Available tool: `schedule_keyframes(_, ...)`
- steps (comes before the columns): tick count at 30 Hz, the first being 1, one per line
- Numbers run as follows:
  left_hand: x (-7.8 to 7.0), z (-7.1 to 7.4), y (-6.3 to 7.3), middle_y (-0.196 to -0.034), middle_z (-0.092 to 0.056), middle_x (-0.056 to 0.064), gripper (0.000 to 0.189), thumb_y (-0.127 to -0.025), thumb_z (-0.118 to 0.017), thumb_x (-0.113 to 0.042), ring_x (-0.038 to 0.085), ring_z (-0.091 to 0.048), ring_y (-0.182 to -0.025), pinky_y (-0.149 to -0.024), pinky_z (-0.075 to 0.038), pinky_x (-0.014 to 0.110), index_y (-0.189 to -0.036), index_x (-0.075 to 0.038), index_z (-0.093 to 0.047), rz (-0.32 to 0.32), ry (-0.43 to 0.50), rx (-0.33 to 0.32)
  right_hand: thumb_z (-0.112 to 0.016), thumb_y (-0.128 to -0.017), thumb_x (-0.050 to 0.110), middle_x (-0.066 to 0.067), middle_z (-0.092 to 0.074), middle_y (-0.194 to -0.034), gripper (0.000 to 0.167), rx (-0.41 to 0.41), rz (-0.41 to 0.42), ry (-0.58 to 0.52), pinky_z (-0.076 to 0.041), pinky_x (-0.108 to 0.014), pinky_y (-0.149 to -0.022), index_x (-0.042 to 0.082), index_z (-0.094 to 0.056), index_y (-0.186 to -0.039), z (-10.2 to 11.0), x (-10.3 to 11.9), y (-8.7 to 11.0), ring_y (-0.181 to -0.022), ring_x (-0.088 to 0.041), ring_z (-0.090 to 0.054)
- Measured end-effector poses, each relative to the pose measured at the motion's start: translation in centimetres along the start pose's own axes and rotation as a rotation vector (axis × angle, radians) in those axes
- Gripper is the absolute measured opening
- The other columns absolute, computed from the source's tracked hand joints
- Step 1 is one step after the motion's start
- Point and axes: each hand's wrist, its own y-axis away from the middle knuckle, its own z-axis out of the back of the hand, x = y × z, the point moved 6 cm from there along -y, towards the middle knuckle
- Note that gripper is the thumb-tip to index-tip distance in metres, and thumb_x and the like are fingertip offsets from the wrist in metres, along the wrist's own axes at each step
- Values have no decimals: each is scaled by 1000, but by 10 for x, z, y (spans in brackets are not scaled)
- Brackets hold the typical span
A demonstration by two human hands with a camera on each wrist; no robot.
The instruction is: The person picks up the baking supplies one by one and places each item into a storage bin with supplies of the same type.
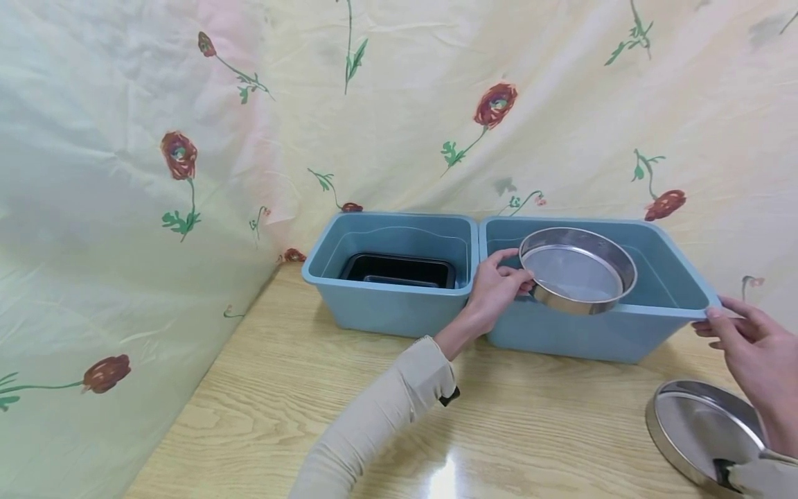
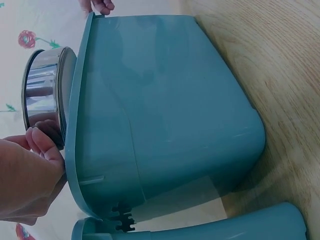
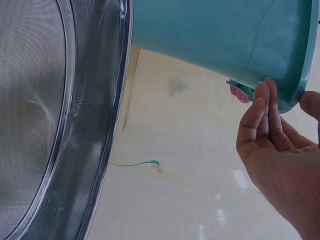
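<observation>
A round metal sieve (image 1: 572, 272) with fine mesh is held by its left side in my left hand (image 1: 496, 285), thumb and fingers pinching the wall. It sits over the front rim of the right blue plastic bin (image 1: 561, 338), slightly tilted. In the left wrist view the shiny sieve wall (image 2: 42, 90) shows just beyond the bin's rim. My right hand (image 1: 751, 343) grips that bin's front right corner, the thumb on the rim and fingers beneath it. A second metal sieve (image 1: 692, 423) lies on the table below the right forearm, partly covered by the sleeve.
A second blue bin (image 1: 393, 310) stands against the first on the left, with a black tray (image 1: 399, 269) inside. Both bins stand on a wood-grain table (image 1: 262, 402). A flowered cloth (image 1: 386, 125) hangs close behind them and along the left side.
</observation>
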Motion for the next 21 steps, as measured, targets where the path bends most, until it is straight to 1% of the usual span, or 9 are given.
schedule_keyframes(7, 0, -1, -2, -74, -68, 3, 41, -96, -68, 5, 12, -63, -67, -70, -57, 27, -135, 0, -60, 8, 17, -25, -50, -110, 22, 42, -55, -85, 51, 7, -60, 41, -39, -4, -65, 14, -40, -160, -1, -3, -1, -78, 16, -53)
schedule_keyframes(10, 0, -2, -3, -75, -68, 3, 40, -96, -68, 4, 13, -63, -67, -71, -57, 27, -135, -1, -60, 12, 12, -34, -50, -110, 23, 42, -55, -85, 51, 6, -65, 42, -39, -4, -65, 14, -40, -160, -1, -3, -1, -78, 16, -53)
schedule_keyframes(13, 0, -3, -5, -76, -69, 3, 40, -96, -69, 4, 13, -63, -67, -72, -58, 28, -135, -2, -61, 18, 10, -49, -51, -110, 21, 41, -57, -84, 50, 3, -47, 20, -40, -5, -64, 14, -43, -158, 0, -2, -2, -76, 17, -54)
schedule_keyframes(16, 0, -4, -6, -76, -69, 3, 40, -96, -69, 4, 11, -63, -67, -72, -58, 28, -135, -3, -61, 19, 6, -65, -52, -109, 20, 40, -60, -84, 47, 2, -35, -14, -42, -6, -63, 16, -48, -155, 0, -2, -2, -74, 17, -57)
schedule_keyframes(21, -2, -5, -7, -77, -70, 3, 40, -95, -71, 3, 11, -64, -67, -72, -59, 28, -134, -4, -62, 22, -7, -93, -55, -108, 20, 36, -64, -83, 43, 13, -56, -59, -43, -8, -62, 22, -52, -152, 1, -4, -3, -73, 15, -60)
